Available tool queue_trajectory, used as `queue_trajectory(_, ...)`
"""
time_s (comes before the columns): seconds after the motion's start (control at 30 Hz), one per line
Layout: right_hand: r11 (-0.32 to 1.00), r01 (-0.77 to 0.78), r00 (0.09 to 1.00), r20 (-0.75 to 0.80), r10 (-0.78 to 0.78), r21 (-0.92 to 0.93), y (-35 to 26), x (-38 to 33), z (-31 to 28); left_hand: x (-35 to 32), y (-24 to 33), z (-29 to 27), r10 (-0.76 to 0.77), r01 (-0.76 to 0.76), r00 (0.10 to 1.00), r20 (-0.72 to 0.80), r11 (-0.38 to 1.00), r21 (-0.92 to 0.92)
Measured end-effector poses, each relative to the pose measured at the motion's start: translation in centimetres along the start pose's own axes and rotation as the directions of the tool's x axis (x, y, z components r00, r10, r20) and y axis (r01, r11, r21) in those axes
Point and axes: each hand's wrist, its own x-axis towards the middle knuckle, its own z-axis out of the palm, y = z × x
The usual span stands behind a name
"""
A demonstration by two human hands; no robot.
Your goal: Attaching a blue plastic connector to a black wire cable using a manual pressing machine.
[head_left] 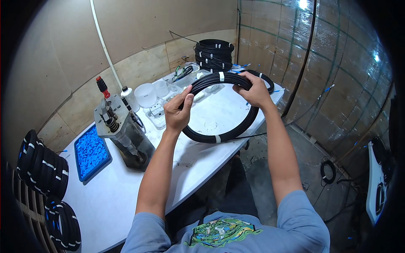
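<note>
Two bare hands hold one black cable coil up over the white surface, which is the largest thing in view and runs from the lower left toward the far wall. Against that wall stands a stack of black coils, and more black coils with white ties stand on edge at the left end. Near the left hand sits a grey metal press tool with springs and a red-tipped handle, and just beside it lies a blue tray of small blue pieces. Behind the tool stand two translucent white cups, close together.

The held coil is a round loop bound by white ties at its top and bottom, tilted toward the person and raised above the surface's right half. The left hand grips its left side, fingers wrapped tight around the bundle. The right hand grips the upper right part, fingers curled closed over the strands.
</note>
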Motion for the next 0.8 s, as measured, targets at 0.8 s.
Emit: queue_trajectory(0.8, 0.980, -0.197, 0.913, 0.360, 0.192, -0.024, -2.5, -0.3, -1.7, 1.3, -4.5, 0.6, -0.386, 0.391, 0.919, 0.080, 0.918, -0.064)
